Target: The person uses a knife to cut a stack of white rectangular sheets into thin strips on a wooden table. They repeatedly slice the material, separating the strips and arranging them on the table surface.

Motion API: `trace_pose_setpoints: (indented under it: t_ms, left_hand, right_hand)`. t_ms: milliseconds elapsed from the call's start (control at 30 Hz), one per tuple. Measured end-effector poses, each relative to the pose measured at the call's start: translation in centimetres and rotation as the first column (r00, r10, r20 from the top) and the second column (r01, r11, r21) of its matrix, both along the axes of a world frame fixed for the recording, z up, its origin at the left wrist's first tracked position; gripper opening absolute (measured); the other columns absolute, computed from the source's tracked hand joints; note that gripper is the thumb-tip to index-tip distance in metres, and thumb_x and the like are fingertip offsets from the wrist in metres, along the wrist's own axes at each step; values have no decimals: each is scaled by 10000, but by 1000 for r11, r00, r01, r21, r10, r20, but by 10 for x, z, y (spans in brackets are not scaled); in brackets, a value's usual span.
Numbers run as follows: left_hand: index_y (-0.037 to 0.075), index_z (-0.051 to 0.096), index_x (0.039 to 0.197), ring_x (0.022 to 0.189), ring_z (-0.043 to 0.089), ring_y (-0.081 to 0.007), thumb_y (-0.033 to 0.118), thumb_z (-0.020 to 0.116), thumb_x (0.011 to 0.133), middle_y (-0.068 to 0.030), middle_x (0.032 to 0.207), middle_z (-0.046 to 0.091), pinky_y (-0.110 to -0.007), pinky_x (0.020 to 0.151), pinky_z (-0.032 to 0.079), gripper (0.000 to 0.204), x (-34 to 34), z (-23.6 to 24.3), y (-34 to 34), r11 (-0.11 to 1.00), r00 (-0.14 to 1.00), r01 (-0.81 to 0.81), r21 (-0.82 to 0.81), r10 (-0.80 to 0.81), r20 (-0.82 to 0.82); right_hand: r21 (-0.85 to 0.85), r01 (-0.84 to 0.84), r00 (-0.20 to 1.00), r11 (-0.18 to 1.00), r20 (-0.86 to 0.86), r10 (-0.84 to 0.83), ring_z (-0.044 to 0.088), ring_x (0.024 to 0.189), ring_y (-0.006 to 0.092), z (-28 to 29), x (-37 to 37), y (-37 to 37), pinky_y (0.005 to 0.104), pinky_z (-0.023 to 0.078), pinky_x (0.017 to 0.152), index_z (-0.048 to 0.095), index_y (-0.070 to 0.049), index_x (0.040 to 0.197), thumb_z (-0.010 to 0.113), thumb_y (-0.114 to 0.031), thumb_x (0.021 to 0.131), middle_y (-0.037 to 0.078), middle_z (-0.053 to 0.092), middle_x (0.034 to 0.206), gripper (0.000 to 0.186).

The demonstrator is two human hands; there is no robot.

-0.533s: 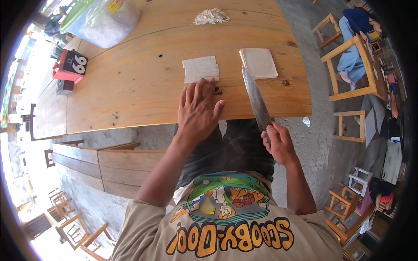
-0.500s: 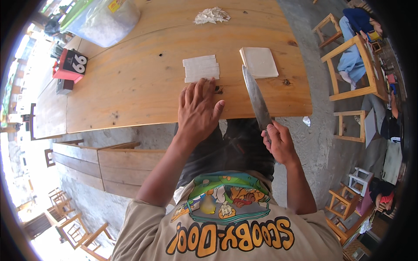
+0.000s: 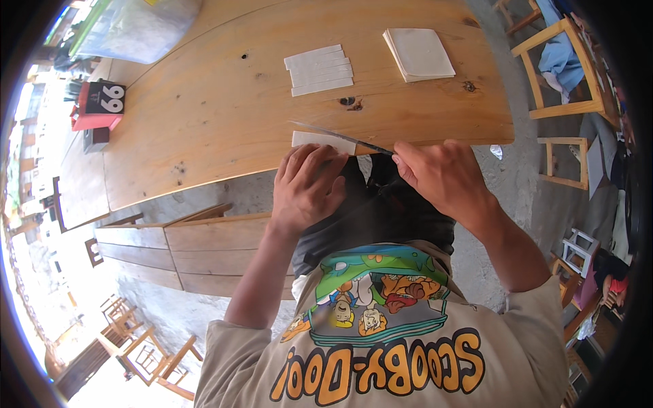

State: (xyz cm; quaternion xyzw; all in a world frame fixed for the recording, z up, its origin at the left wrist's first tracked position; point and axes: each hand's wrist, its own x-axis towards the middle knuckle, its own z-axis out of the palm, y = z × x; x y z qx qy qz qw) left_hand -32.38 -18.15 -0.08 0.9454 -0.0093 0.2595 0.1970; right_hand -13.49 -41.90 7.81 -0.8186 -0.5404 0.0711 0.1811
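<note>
Knife (image 3: 371, 146), slim metal blade, is clasped at handle by right hand (image 3: 442, 173). Flat off-white piece (image 3: 306, 139), at near edge of knotted wooden surface (image 3: 218, 115), is held down by bent, ungripping left hand (image 3: 306, 180); blade is held across piece, contact unclear. Beyond, narrow pale strips (image 3: 320, 70) are laid side by side; squarish sheets (image 3: 420, 54) are stacked rightward. Farther left, red-and-black holder (image 3: 95, 102); translucent green-rimmed tub (image 3: 102, 44), whitish contents kept inside.

The bare left hand (image 3: 303, 189), fingers slightly bent, pointed toward one o'clock, while the bare right hand (image 3: 442, 175), tightly curled, angled toward ten o'clock.
</note>
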Motion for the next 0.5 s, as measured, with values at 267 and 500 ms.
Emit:
trace_pose_setpoints:
  t_ms: [267, 500]
  left_hand:
    - [197, 900, 1331, 1321, 726, -303, 227, 854, 887, -21, 1374, 769, -534, 1201, 570, 447, 5, -6, 3, 1000, 1000, -16, 4, 16, 7]
    - [224, 916, 1300, 1310, 724, -283, 256, 857, 879, 2, 1365, 775, -548, 1231, 520, 426, 5, -11, 0, 999, 999, -44, 8, 44, 10]
  right_hand:
    - [-137, -55, 978, 989, 195, 81, 792, 616, 277, -1, 3, 18, 418, 594, 612, 706, -159, 942, 819, -274, 1082, 72, 753, 666, 213]
    - [-222, -90, 963, 971, 228, 142, 750, 625, 291, 2, 10, 15, 428, 561, 638, 697, -155, 993, 834, -305, 1089, 48, 767, 745, 224]
